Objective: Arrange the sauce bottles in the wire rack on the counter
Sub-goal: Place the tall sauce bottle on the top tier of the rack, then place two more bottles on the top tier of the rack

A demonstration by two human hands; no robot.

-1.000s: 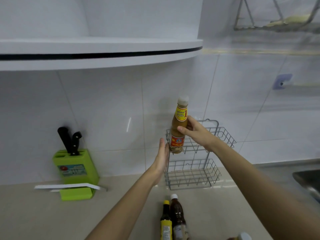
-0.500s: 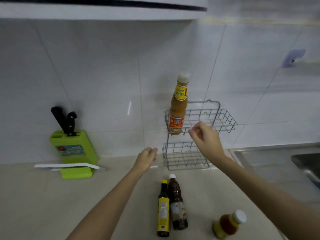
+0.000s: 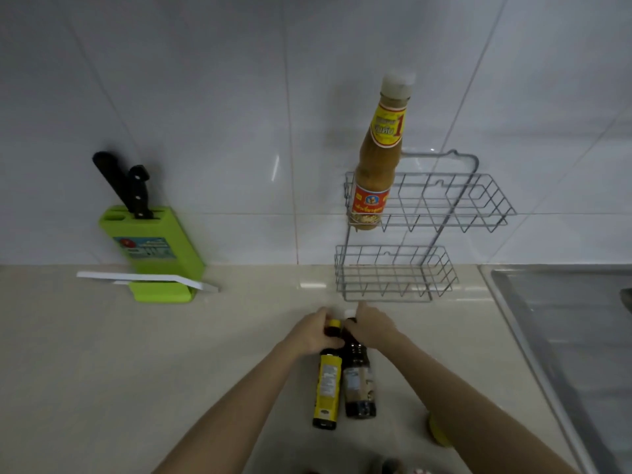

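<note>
A two-tier wire rack (image 3: 441, 268) stands on the counter against the tiled wall. An orange-brown sauce bottle (image 3: 376, 162) with a red and yellow label stands at the left end of its upper tier. Two dark bottles stand side by side on the counter in front of the rack. My left hand (image 3: 313, 331) grips the neck of the yellow-labelled bottle (image 3: 327, 388). My right hand (image 3: 371, 326) grips the neck of the dark bottle (image 3: 359, 384) with the grey label. A small yellow bottle (image 3: 437, 434) shows partly behind my right forearm.
A green knife block (image 3: 154, 248) with two black-handled knives stands at the left by the wall, a white board (image 3: 143, 278) leaning across it. A steel sink (image 3: 564, 319) borders the counter at the right.
My right hand let go of the orange-brown bottle, which stands in the upper tier. Both hands came down to the counter and closed on the necks of the two dark bottles.
</note>
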